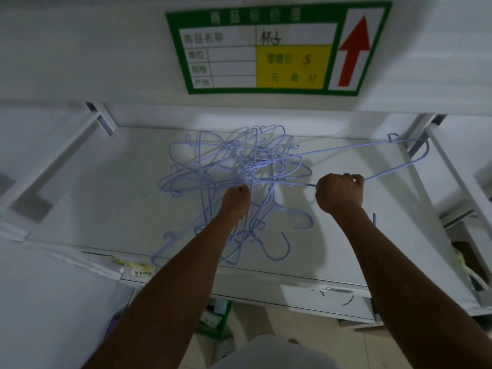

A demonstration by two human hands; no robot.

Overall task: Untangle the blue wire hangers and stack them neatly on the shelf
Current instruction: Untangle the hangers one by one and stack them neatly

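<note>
I'm in the untangling step, with nothing stacked yet. The blue hangers (239,161) lie in one knotted heap in the middle of the white shelf (106,198), under a green price label (266,49). My left grip (237,194) is curled tight on wires at the near side of the heap, pinning it. My right grip (339,193) is clenched round the bar of one hanger (391,169) that reaches toward the shelf's right end, its inner part caught in the heap. Next, I judge, that hanger needs drawing rightward while I hold the heap. It will probably need a twist to clear whatever hook snags it. Then I'd lay it flat on bare shelf to start the stack.
</note>
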